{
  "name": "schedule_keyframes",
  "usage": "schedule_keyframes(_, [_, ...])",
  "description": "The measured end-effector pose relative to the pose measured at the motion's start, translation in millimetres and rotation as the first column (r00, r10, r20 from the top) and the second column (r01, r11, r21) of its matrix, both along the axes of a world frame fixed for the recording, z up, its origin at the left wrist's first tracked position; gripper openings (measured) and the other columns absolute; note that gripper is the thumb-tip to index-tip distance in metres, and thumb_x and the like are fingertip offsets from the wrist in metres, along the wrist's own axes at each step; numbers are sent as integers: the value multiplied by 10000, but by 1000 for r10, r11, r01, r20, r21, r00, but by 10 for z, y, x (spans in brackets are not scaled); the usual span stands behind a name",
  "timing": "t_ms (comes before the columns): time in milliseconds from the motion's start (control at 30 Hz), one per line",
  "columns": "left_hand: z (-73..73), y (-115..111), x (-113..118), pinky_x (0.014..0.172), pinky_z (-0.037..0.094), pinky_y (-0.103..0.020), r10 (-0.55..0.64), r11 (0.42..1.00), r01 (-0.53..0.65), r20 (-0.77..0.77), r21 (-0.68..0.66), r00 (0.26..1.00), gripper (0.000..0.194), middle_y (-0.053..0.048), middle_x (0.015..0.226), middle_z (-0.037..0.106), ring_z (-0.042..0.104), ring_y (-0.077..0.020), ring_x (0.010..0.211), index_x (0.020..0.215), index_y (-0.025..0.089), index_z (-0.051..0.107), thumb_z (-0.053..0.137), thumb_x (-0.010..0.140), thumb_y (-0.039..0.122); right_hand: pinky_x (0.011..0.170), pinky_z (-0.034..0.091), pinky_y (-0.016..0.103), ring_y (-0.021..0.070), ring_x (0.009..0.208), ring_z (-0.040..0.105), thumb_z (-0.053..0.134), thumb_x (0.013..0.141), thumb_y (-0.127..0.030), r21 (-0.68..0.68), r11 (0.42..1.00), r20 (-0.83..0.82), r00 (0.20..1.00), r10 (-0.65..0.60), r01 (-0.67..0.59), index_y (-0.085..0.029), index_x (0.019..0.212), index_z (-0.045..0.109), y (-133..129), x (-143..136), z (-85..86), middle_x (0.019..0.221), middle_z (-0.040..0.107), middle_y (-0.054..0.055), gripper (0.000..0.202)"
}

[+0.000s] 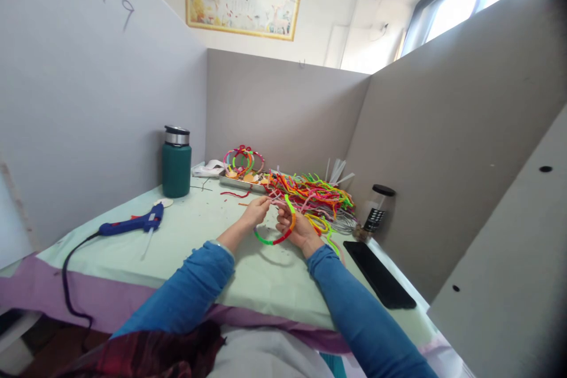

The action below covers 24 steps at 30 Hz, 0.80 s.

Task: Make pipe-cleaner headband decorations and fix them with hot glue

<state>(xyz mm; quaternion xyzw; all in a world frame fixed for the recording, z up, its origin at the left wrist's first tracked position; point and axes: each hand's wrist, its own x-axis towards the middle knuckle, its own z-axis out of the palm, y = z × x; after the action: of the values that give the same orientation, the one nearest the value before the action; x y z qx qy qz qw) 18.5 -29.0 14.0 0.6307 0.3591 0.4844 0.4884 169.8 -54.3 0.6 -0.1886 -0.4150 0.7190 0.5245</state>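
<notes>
A headband (273,241) wrapped in green, red, orange and yellow-green pipe cleaner curves between my hands, just above the table. My right hand (300,231) is closed around its right side, near the orange and yellow-green stretch. At the top of the loop, my left hand (254,215) pinches a thin pink pipe cleaner (276,203) that runs across to my right fingers. The green end passes close to my left wrist, and its tip is hidden. Behind my hands lies a heap of colourful pipe cleaners (319,189).
Finished-looking wrapped hoops (241,159) stand in a metal tray (243,183) at the back. On the left are a green bottle (176,165) and a blue glue gun (133,224) with its cord. A clear jar (376,212) and black phone (378,274) lie right. Partitions enclose the table.
</notes>
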Motion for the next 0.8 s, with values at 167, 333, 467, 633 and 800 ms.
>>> schedule_keyframes(167, [-49,68,3,453,266,-211,107,984,-80,-168,161,980,222,66,545,372,332,-81,443,734,175,512,421,855,337,427,300,202,58,418,317,576,844,-259,-22,1000,-51,999,-2,1,-196,904,644,-12,9,19,627,546,-32,110])
schedule_keyframes(333, [-57,50,14,618,352,-231,268,896,-78,-393,438,880,244,0,707,584,504,-131,671,804,172,625,436,869,311,413,297,189,47,405,312,592,862,-327,-50,999,-82,997,-13,9,-190,867,617,-8,4,24,608,523,-46,139])
schedule_keyframes(467, [-69,25,9,615,345,-236,319,860,-54,-451,507,834,294,-17,749,640,528,-141,675,923,176,681,455,880,360,417,315,183,48,407,341,591,870,-371,-95,995,-104,994,-23,13,-189,836,602,10,0,18,599,542,-46,186])
schedule_keyframes(633, [-104,71,-25,602,318,-242,410,837,-136,-442,531,798,335,-24,726,646,525,-144,669,832,179,692,416,896,358,432,343,183,68,476,447,602,859,-417,-118,993,-67,997,-40,32,-185,931,616,43,40,2,672,601,-13,244])
schedule_keyframes(800, [-119,113,-40,565,279,-243,421,855,-183,-443,485,791,327,-3,631,591,486,-133,614,718,177,662,420,868,336,417,313,174,56,443,429,656,824,-377,-142,990,9,1000,-10,12,-159,909,631,36,79,-6,610,570,-22,236])
